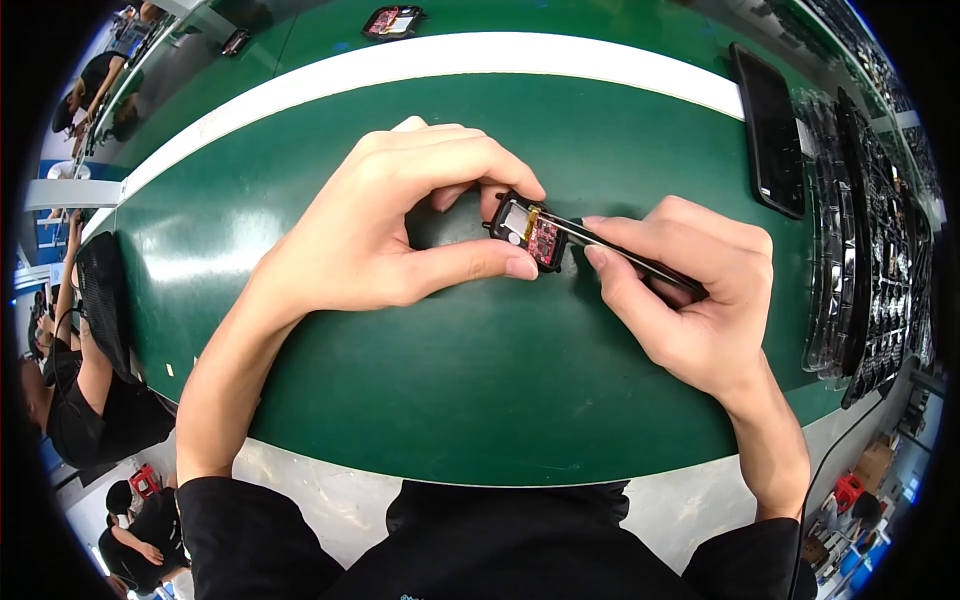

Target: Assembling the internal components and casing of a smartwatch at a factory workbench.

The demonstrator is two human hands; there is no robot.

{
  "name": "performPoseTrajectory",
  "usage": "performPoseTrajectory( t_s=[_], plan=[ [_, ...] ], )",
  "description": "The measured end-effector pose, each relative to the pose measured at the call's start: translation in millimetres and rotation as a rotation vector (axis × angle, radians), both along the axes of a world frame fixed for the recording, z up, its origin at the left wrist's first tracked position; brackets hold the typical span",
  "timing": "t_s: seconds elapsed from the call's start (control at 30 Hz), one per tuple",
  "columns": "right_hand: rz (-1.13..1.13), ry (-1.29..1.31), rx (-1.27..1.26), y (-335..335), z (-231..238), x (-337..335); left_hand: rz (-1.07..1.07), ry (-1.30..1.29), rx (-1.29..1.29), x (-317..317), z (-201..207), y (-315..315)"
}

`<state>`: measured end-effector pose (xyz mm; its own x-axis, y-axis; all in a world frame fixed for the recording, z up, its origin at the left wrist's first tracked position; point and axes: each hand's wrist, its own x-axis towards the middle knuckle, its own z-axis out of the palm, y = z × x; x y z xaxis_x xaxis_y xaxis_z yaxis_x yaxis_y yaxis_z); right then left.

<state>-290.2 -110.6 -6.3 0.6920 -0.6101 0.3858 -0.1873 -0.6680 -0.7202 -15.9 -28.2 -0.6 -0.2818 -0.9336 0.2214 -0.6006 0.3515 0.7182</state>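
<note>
Between the thumb and fingers of my left hand [400, 220] is a small black device housing [548, 262], its inside facing up. A red circuit board [543, 243], a pale silvery block [517, 218] and a strip of yellow tape [532, 222] show within it. My right hand [700, 280] pinches a pair of dark tweezers [640, 262] between thumb and fingers. The tips of the tweezers reach over the housing beside the yellow tape; whether they grip anything is too small to tell. Both hands are above the green work mat [480, 400].
A white strip [480, 55] curves across the bench's far side. Beyond it lies another opened device [393, 22]. A black phone-like slab [770, 130] is at the far right, beside stacked trays of black parts [870, 240]. Other people [100, 400] sit along the left.
</note>
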Motion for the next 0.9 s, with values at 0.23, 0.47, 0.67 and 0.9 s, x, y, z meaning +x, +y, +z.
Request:
performPoseTrajectory(
  t_s=[0.23, 0.47, 0.67, 0.9],
  plan=[
    [0.01, -0.024, -0.019, -1.4, -4.4, 5.4, -0.002, -0.011, 0.002, 0.0, -1.5, -0.8],
    [-0.049, -0.078, -0.041, -1.5, -3.2, 1.9, 0.051, 0.014, -0.002, -2.7, -0.7, 0.0],
    [-0.03, 0.005, -0.25, 1.0, -2.1, 2.0, 0.016, -0.03, -0.03, -2.0, -0.4, -1.6],
    [-0.032, 0.017, -0.286, 2.5, -4.8, 4.0, 0.025, -0.042, -0.026, -2.7, -0.6, -0.9]
  ],
)
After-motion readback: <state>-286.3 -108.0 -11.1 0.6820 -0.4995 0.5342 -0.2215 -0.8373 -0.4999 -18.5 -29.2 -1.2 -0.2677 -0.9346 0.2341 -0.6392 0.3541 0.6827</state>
